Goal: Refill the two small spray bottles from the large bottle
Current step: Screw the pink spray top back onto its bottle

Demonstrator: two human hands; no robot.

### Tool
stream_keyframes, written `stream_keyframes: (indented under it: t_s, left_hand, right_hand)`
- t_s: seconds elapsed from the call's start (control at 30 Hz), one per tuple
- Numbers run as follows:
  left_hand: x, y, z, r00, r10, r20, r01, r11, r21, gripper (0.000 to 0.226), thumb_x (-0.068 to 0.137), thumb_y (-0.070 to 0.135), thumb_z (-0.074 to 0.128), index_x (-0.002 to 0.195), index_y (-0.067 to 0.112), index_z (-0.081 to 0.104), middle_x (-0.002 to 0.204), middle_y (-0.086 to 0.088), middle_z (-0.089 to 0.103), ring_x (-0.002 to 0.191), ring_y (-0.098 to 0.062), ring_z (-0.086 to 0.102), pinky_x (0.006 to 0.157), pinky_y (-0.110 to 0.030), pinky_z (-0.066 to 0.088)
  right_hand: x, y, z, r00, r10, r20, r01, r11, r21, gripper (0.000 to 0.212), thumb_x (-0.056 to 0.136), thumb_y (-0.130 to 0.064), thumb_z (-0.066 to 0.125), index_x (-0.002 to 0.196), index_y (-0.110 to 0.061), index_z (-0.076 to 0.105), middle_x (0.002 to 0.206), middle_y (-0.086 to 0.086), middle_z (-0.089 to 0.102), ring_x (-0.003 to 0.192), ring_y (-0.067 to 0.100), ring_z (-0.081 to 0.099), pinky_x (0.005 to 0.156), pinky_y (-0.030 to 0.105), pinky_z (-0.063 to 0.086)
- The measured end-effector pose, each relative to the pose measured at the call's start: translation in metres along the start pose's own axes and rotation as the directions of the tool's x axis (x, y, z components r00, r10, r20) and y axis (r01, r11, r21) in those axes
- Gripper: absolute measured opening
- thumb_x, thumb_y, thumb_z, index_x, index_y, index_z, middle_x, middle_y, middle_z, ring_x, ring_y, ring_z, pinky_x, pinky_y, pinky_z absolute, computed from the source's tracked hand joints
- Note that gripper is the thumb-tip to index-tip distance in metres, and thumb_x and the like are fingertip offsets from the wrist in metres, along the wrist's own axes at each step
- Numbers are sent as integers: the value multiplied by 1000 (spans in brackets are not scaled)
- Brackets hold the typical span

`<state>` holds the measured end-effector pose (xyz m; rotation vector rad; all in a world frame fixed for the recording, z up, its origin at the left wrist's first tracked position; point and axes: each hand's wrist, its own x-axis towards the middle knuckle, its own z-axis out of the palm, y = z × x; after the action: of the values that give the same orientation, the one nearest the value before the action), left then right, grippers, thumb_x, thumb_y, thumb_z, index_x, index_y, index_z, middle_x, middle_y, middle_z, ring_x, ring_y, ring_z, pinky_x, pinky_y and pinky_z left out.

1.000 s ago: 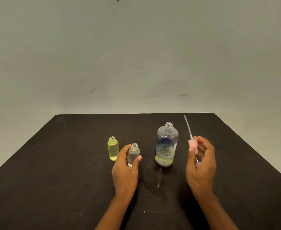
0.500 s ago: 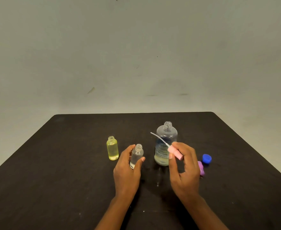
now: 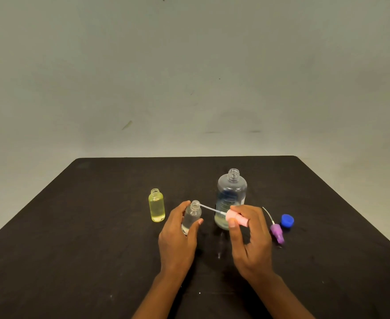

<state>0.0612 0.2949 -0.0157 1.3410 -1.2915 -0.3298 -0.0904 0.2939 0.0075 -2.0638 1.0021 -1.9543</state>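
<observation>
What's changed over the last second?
The right hand carried the pink spray head leftward, in front of the large bottle, tipping its tube down to the mouth of the small clear bottle. The left hand still grips that bottle; yellow bottle and large bottle unmoved.

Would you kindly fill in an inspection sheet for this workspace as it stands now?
Surface: dark table, a few pale specks.
Job's things: large bottle upright, uncapped, little liquid left; yellow bottle upright, uncapped, nearly full; clear bottle uncapped; pink sprayer with its tube tip at the clear bottle's mouth; purple sprayer lying beside the blue cap.
Clutter: nothing seen.
Grippers: left hand holds the clear bottle; right hand pinches the pink sprayer.
Cables: nothing seen.
Surroundings: plain wall, faintly scuffed.
</observation>
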Motion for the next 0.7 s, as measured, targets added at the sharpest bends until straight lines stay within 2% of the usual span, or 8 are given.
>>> stream_keyframes:
  t_s: [0.2, 0.33, 0.43, 0.57, 0.63, 0.7]
  left_hand:
    - [0, 0, 0, 999, 35, 4, -35, 998, 47, 45, 80, 23, 74, 121, 31, 56, 112, 25, 59, 107, 2, 56, 91, -25, 49]
    - [0, 1, -1, 999, 51, -3, -50, 998, 49, 47, 80, 23, 74, 121, 34, 55, 109, 31, 56, 108, 7, 55, 90, -20, 47]
    - [-1, 1, 0, 997, 77, -1, -77, 996, 50, 46, 80, 22, 74, 120, 34, 56, 112, 28, 58, 108, 6, 55, 90, -19, 47]
    - [-2, 1, 1, 995, 96, 5, -96, 993, 68, 46, 79, 22, 75, 121, 29, 58, 114, 18, 62, 107, 1, 57, 90, -22, 49]
    - [-2, 2, 1, 994, 112, 18, -113, 990, 84, 46, 79, 22, 75, 121, 28, 58, 114, 20, 61, 107, 1, 57, 90, -21, 49]
    - [-3, 4, 1, 991, 128, 32, -130, 987, 92, 47, 78, 22, 76, 121, 28, 59, 112, 24, 58, 107, 3, 55, 89, -18, 47]
  right_hand:
    - [-1, 0, 0, 998, 17, 64, -15, 999, -36, 22, 91, -19, 51, 110, -12, 58, 100, 1, 56, 94, 10, 56, 81, 15, 43]
    - [-1, 2, 1, 1000, 13, 27, -12, 1000, -5, 27, 90, -18, 53, 117, -15, 54, 103, -1, 56, 96, 10, 57, 83, 15, 44]
    - [-1, 4, 2, 999, 44, -15, -44, 999, 28, 39, 89, -20, 55, 127, -20, 46, 113, -8, 56, 102, 7, 57, 89, 16, 43]
    - [-2, 5, 2, 992, 104, -76, -98, 992, 76, 46, 89, -23, 56, 131, -32, 41, 124, -16, 55, 114, 16, 58, 96, 33, 46]
    - [-1, 4, 2, 991, 109, -81, -101, 991, 91, 45, 90, -23, 55, 131, -36, 41, 125, -20, 54, 116, 15, 57, 96, 34, 47]
    - [0, 3, 2, 992, 91, -90, -80, 991, 112, 44, 91, -21, 54, 130, -36, 42, 126, -14, 55, 117, 17, 57, 96, 34, 47]
